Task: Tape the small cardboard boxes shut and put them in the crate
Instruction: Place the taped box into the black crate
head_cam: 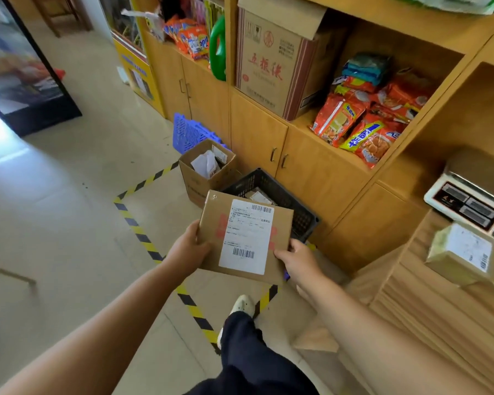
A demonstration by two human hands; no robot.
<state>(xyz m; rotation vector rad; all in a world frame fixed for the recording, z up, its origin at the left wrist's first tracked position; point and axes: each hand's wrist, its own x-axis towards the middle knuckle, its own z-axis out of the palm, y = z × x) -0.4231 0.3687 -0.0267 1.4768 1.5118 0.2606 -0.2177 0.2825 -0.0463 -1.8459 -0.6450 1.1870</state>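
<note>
A small flat cardboard box (211,220) with a white shipping label hangs in the air between both hands, just in front of a dark plastic crate (297,203) on the floor. My left hand (187,248) grips the box's left edge, thumb on top. My right hand (297,262) grips its lower right corner. The crate holds at least one labelled parcel, partly hidden by the box. Another taped parcel (465,256) with a label lies on the wooden counter at the right.
An open cardboard carton (200,178) with papers stands beside the crate, a blue plastic basket (188,132) behind it. Wooden cabinets (257,138) with snack bags line the wall. A scale (468,201) sits on the counter. Yellow-black tape (137,229) marks the floor. My leg and shoe (241,306) are below.
</note>
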